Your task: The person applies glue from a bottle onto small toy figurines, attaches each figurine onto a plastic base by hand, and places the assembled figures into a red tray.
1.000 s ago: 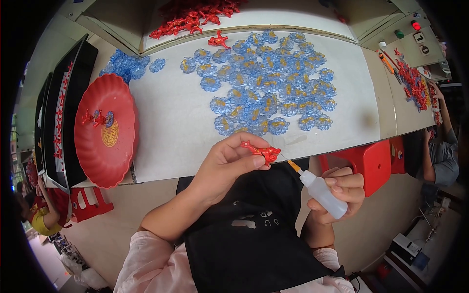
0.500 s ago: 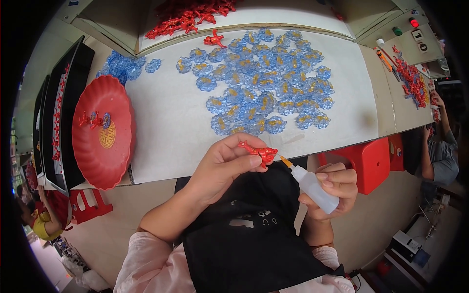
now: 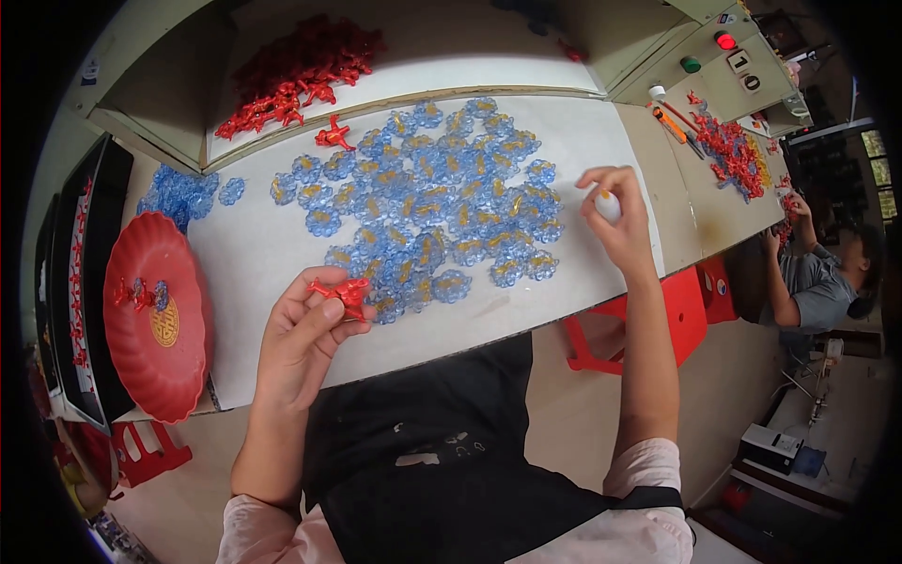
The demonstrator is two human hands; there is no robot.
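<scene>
My left hand (image 3: 299,343), thumb and fingers closed, pinches a small glossy red plastic figurine (image 3: 349,297) at the near left edge of the blue pieces. Translucent blue flower-shaped pieces (image 3: 427,202) with yellow middles lie spread over the white sheet (image 3: 254,282). To their right, my right hand (image 3: 625,226) is wrapped round a white squeeze bottle (image 3: 608,206), seen nearly end-on. The bottle's tip is not visible from here. A single red figurine (image 3: 334,133) lies behind the blue pieces.
A scalloped red tray (image 3: 127,348) with a few pieces stands at the left beside a black tray (image 3: 113,385). Red figurines (image 3: 296,80) are heaped under the shelf. Blue pieces (image 3: 178,195) are piled back left. At the right, a co-worker (image 3: 813,282) sits near more red pieces (image 3: 728,146).
My right hand has drawn the squeeze bottle away from the figurine, out over the table's right part. My left hand, still holding the figurine, is now over the sheet's near left. The view has shifted.
</scene>
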